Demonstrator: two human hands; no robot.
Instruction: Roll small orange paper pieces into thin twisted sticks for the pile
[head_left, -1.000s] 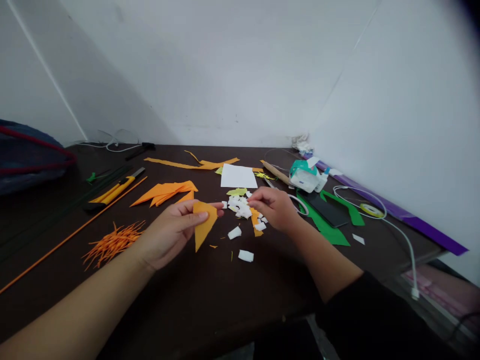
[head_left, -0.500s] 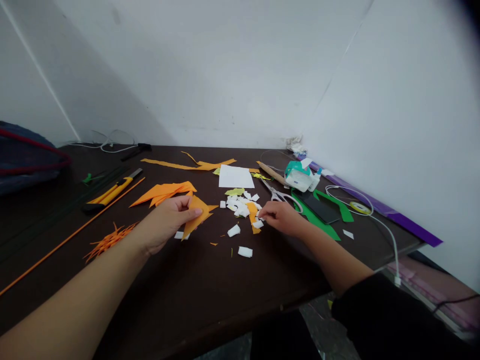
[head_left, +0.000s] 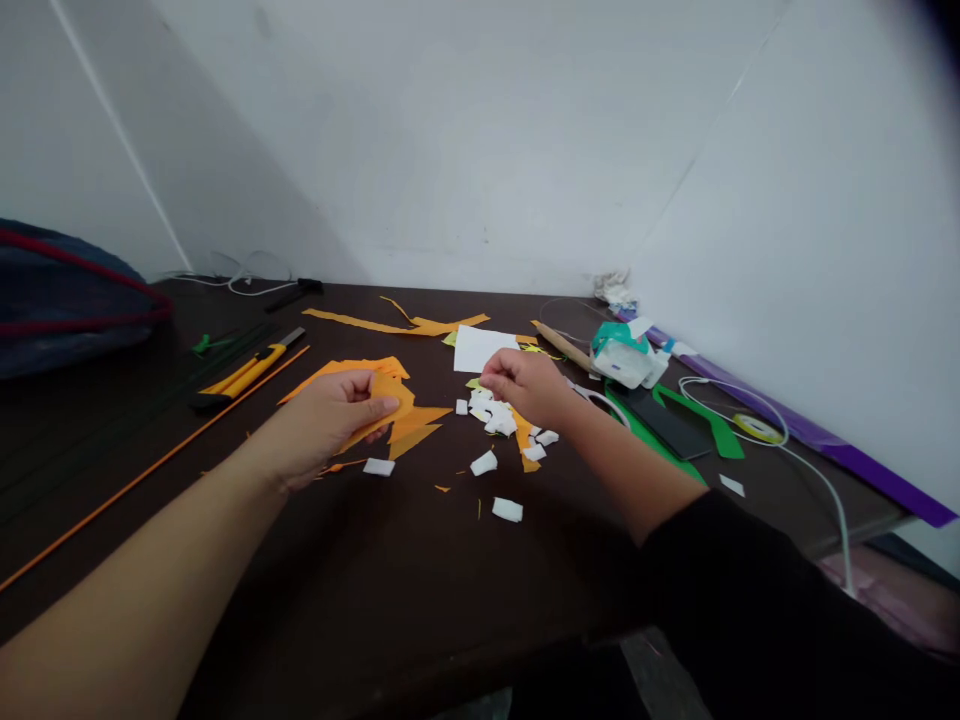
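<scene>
I'm watching from afar and can't read a word here; a small blue mark (head_left: pixel 616 367) on the teal-and-white packet (head_left: pixel 636 372) stays illegible.

We look out from a single camera worn on the person's head, facing forward and down across the table (head_left: pixel 420 590) to the wall (head_left: pixel 420 140). We sit above and behind the left hand (head_left: pixel 321 420) and right hand (head_left: pixel 538 388), close enough that the left forearm (head_left: pixel 180 560) enters at the lower left and the sleeve (head_left: pixel 742 590) at the lower right. Our wide view reaches from the bag (head_left: pixel 64 295) to the purple strip (head_left: pixel 862 463).
</scene>
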